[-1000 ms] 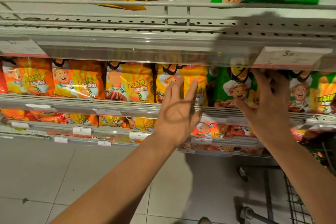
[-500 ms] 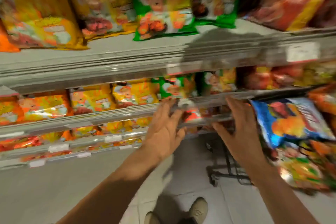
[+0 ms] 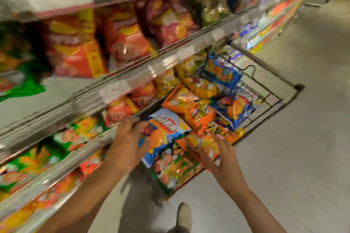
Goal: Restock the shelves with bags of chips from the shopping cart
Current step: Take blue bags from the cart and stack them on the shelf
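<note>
The view is blurred by motion. A black wire shopping cart (image 3: 272, 100) stands to the right of the shelves, piled with several chip bags in orange, blue and green. My left hand (image 3: 126, 143) is spread open at the cart's near end, its fingertips against a light blue and orange bag (image 3: 166, 132). My right hand (image 3: 223, 159) is open over an orange bag (image 3: 200, 145) at the near edge of the pile, fingers apart. Neither hand holds a bag. The grey shelves (image 3: 121, 81) on the left carry red, orange and green bags.
Grey shelf rails with price tags (image 3: 111, 91) jut out just left of my left hand. Pale tiled floor (image 3: 293, 157) lies to the right of the cart. My shoe (image 3: 183, 215) shows below, between my arms.
The view has swung right and down from the shelf to the cart. Both hands left the shelf edge and came down over the bags in the cart.
</note>
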Tool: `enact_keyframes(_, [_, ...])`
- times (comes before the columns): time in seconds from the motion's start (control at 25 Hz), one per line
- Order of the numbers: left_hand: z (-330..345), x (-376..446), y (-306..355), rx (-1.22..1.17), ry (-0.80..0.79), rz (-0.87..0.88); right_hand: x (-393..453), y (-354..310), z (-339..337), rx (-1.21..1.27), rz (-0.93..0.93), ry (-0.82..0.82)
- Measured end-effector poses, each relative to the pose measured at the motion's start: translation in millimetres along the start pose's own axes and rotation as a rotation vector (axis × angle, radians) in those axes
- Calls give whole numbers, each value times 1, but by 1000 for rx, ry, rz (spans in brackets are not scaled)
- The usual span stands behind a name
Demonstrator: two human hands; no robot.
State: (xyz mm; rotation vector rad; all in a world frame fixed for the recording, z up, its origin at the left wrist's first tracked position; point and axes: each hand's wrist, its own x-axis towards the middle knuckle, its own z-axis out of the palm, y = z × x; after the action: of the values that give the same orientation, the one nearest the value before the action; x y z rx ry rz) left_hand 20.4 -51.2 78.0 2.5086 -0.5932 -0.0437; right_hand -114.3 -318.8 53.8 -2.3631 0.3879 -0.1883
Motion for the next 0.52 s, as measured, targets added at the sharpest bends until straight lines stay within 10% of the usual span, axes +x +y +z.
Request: enact_keyframes(0.52, [145, 198, 97, -82, -284, -342, 173, 160, -77, 607, 592, 50])
